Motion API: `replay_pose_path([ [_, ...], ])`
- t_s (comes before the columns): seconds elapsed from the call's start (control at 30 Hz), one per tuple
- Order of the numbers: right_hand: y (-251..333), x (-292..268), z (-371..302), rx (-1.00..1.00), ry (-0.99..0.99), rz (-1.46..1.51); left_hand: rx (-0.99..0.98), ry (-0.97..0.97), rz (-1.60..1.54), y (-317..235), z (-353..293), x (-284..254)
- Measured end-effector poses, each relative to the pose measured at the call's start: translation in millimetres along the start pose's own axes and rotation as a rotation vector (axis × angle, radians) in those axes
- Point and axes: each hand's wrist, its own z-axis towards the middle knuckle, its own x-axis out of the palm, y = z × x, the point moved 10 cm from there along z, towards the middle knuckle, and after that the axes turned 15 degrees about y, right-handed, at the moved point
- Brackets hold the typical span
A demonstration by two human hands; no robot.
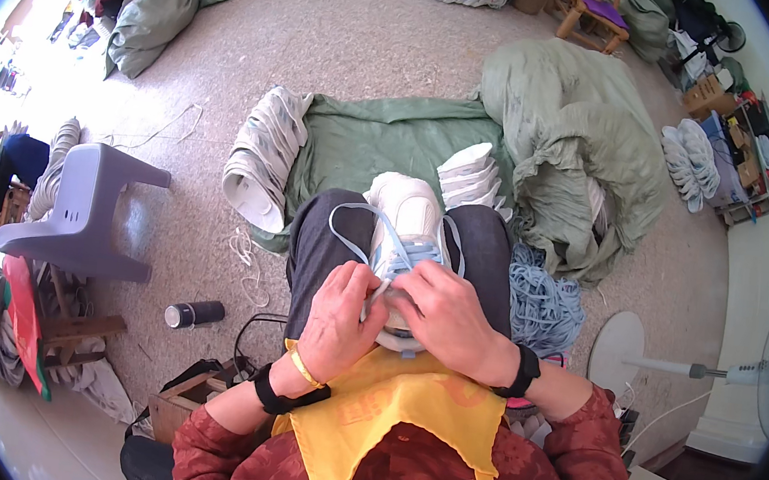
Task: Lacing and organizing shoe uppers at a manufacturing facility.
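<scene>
A white sneaker rests on my lap between my thighs, its toe pointing away from me. Pale blue shoelace runs through its eyelets and loops out on both sides of the shoe. Over the tongue, my left hand has thumb and fingers pinched together on the lace. Close beside it, my right hand is also closed on the lace, its fingertips bent in toward the left ones. The hands partly cover the shoe's opening and the exact grip of the fingertips.
Nested white shoe uppers lie left on a green cloth, with more at right. A bulky green sack and a pile of blue laces are to my right. A grey plastic chair, a dark flask and a fan stand nearby.
</scene>
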Motion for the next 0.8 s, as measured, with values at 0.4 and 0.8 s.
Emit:
replay_pose_path([
  [0.4,12,-42,-15,-0.029,0.030,-0.086,-0.052,-0.043,-0.173,-3,4,-12],
  [0.8,11,-78,-37,-0.023,0.130,0.455,0.265,0.589,-0.379,-57,34,30],
])
